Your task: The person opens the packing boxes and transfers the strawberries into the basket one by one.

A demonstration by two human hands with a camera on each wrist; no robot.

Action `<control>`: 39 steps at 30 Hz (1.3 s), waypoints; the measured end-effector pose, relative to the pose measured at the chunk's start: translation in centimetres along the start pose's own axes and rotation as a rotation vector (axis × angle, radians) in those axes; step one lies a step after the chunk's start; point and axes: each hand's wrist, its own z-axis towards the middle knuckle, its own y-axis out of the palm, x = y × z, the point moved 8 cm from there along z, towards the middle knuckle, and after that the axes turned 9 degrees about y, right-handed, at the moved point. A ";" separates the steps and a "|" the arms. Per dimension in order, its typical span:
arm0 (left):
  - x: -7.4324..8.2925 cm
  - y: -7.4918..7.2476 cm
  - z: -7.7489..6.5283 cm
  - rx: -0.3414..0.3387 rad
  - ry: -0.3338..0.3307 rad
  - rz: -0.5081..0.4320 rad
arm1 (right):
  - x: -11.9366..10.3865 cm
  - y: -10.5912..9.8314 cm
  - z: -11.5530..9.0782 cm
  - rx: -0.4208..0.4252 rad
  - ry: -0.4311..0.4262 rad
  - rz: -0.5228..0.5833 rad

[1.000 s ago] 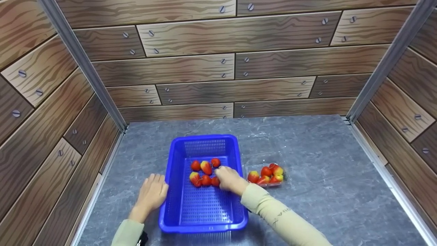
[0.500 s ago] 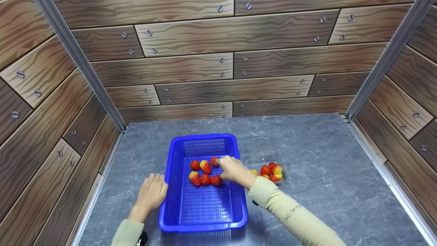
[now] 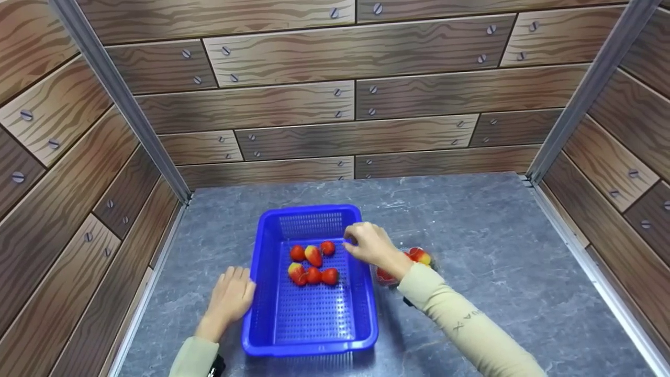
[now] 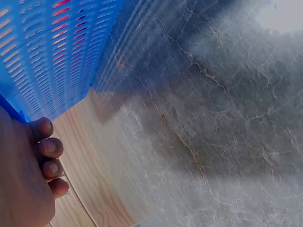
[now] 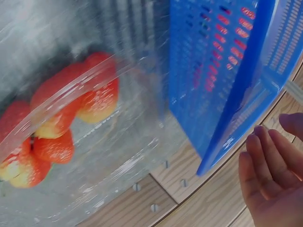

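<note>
Take the blue basket (image 3: 309, 350) on the grey marbled table (image 3: 487, 246) as your dial, twelve towards the far plank wall (image 3: 293, 57). Your left hand (image 3: 229, 293) has its fingers curled at the rim, around nine o'clock. Your right hand (image 3: 370, 243), loosely bent and holding nothing, hovers over the two o'clock rim. Strawberries (image 3: 313, 256) lie inside, mostly mid-basket; other strawberries (image 5: 54, 149) sit in a clear plastic tray (image 5: 132, 163) at three, partly behind your right wrist.

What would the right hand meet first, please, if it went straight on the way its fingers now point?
Probably the nearest red fruit in the blue basket, just beyond the right hand in the head view; height is unclear, so the hand might pass above.
</note>
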 end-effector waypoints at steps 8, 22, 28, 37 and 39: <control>0.0 -0.1 0.0 0.003 0.000 0.001 | 2.8 -1.8 -0.3 0.075 0.006 0.028; 0.1 -0.2 0.1 -0.020 -0.006 -0.022 | 9.9 -1.8 -2.4 -0.017 0.083 -0.053; 0.1 -0.1 0.0 -0.012 -0.003 -0.028 | 11.5 -0.9 -4.1 -0.081 -0.028 -0.091; 0.0 -0.1 0.0 -0.014 -0.010 -0.027 | 12.9 0.4 -5.9 -0.157 -0.103 -0.155; 0.0 -0.1 0.0 -0.014 -0.013 -0.027 | 13.0 0.7 -6.0 -0.169 -0.106 -0.178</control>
